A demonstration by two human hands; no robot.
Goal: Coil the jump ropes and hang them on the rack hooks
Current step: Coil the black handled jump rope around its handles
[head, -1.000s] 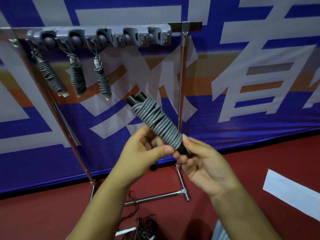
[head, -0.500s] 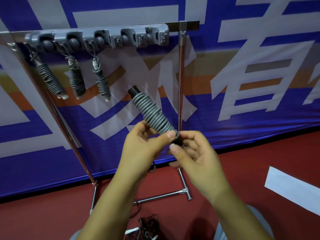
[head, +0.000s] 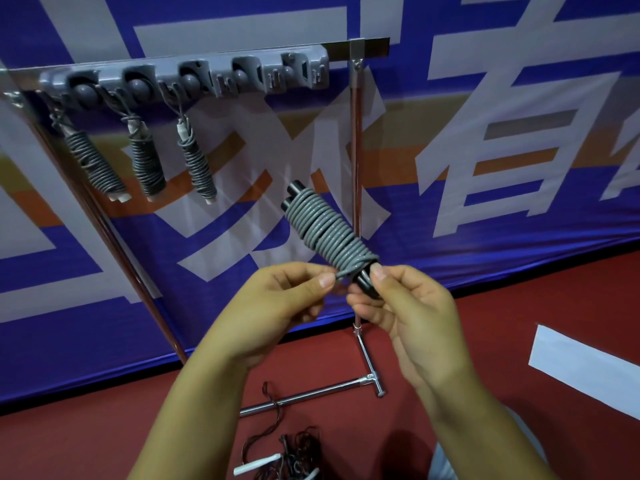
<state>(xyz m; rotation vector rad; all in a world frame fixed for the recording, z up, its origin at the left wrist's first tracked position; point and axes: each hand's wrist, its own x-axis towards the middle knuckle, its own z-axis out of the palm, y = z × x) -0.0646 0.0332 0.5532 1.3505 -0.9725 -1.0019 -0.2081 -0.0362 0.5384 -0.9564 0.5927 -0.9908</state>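
Head view shows the rack (head: 355, 188) standing against the banner (head: 485, 140), its grey hook bar (head: 187, 76) running along the top rail. Three coiled ropes (head: 147, 161) hang from hooks toward the bar's left end; the hooks toward the right end carry nothing. No container is in sight, so the hook bar is the only thing holding anything.

Below and in front of that bar, the wound jump rope (head: 327, 233) is held tilted, black handle ends pointing up and left. The right hand (head: 408, 306) pinches the lower handle ends between thumb and fingers. The left hand (head: 277, 299) pinches the loose grey tail where it leaves the coil.

I'd say the risk sits in that tail: if the left pinch slackens before the end is tucked, the last turns could spring loose and the whole wrap unwind. A weak loop might also slip off its hook.

On the floor near the rack's foot lies a dark tangled rope (head: 287, 452), not yet coiled.
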